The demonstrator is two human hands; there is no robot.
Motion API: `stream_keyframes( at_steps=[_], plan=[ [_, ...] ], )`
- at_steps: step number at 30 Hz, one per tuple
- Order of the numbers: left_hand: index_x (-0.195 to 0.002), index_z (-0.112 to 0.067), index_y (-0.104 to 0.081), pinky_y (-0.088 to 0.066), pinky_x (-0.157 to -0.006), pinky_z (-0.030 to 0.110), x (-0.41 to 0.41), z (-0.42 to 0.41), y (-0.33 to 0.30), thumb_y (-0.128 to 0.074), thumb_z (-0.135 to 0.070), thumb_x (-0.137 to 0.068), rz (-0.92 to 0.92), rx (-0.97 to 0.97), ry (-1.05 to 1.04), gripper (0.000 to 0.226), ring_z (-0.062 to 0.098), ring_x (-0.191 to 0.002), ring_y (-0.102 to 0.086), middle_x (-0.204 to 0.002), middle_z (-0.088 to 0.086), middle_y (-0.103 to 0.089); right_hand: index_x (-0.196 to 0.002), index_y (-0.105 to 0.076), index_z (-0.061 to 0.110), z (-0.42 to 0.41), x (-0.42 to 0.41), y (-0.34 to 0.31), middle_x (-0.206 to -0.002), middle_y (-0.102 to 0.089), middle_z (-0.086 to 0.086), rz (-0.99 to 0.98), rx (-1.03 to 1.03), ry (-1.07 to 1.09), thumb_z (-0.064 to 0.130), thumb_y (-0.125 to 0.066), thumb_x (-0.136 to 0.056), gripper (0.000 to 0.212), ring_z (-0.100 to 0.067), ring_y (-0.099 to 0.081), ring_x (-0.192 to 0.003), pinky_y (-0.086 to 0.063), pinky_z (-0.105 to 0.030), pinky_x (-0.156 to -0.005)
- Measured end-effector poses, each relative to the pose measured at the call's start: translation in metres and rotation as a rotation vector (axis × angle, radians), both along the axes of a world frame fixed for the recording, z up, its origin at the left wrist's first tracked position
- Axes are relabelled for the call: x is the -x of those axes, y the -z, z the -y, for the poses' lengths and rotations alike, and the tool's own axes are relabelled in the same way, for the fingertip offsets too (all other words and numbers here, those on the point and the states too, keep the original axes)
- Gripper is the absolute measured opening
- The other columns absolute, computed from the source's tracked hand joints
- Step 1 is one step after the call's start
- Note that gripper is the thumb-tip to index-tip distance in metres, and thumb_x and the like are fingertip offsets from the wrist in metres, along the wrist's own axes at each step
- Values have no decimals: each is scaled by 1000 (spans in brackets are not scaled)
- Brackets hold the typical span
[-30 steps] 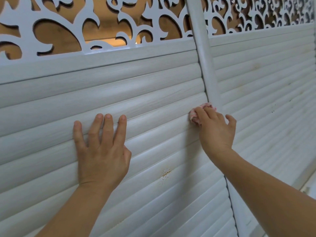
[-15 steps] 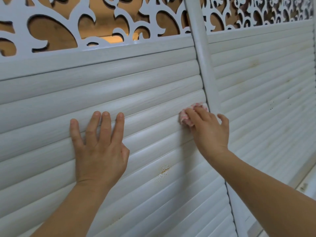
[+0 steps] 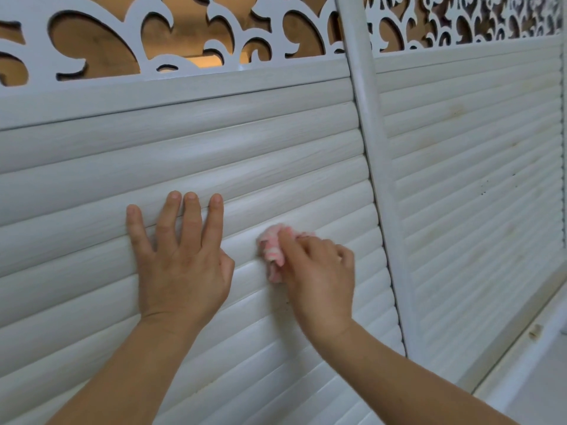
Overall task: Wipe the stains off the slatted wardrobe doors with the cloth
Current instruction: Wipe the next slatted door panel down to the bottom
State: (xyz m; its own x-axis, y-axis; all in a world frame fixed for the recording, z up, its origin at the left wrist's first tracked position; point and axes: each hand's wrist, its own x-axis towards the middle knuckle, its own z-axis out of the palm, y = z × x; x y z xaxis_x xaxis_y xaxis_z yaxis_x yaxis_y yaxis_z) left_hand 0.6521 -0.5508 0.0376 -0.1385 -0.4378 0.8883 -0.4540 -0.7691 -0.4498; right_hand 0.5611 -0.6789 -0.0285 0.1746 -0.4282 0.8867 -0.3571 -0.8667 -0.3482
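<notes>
Head view shows your right hand [image 3: 319,277] clenching the bunched pink cloth [image 3: 273,253] against the left wardrobe door [image 3: 92,185]. The slats' long axis runs left to right past your grip, so wipe along it. Your left hand [image 3: 181,262] lies flat, fingers straight, just left of the cloth, bracing the door.

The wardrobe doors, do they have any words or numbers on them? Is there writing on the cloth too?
None: no words, numbers, labels or signs can be read anywhere.
The slatted doors show only pale wood grain and small brownish stains.
The fretwork panel above is curly cut-outs, not letters.
The pink and white cloth, bunched in the right hand, bears no writing.
</notes>
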Motion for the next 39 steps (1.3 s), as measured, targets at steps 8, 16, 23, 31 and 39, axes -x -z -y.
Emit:
stream_keyframes(
  at_steps=[8,16,23,31,39],
  plan=[
    [-134,-7,-49,-19,-105,67,-1,-4,-1,-36,-17,-85,14,-21,1,51,39,-125,-35,-129,23,-50,-102,-71,26,3,2,1,-80,-65,2,-13,371,-48,16,-51,-76,34,-23,-61,-69,-33,-38,-86],
    [-135,-6,-48,-18,-106,68,-1,-8,-1,-40,-15,-83,-12,-53,3,53,38,-127,-33,-131,23,-47,-128,-54,32,82,41,-13,-122,-61,0,-168,-232,130,16,-49,-91,40,-29,-54,-107,-28,-36,-85],
    [-139,-6,-41,-8,-112,60,11,-15,3,-39,-15,-77,-168,-98,10,63,34,-139,-22,-145,21,-35,-133,-49,25,64,26,1,-133,-50,-7,-63,-401,61,24,-38,-98,37,-33,-47,-113,-31,-38,-88],
    [-136,-4,-44,-10,-110,62,23,-51,51,-32,-16,-72,-289,-206,-46,66,32,-136,-27,-143,18,-38,-111,-67,23,-20,3,27,-108,-65,-6,-80,-40,-29,13,-66,-76,36,-27,-60,-90,-29,-35,-86],
    [-132,-3,-51,-13,-108,65,28,-67,67,-31,-17,-75,-308,-229,-75,62,30,-135,-30,-143,17,-41,-99,-73,21,-64,-9,43,-93,-68,-4,-50,406,-170,15,-52,-85,26,-27,-65,-84,-35,-42,-89]
  ],
)
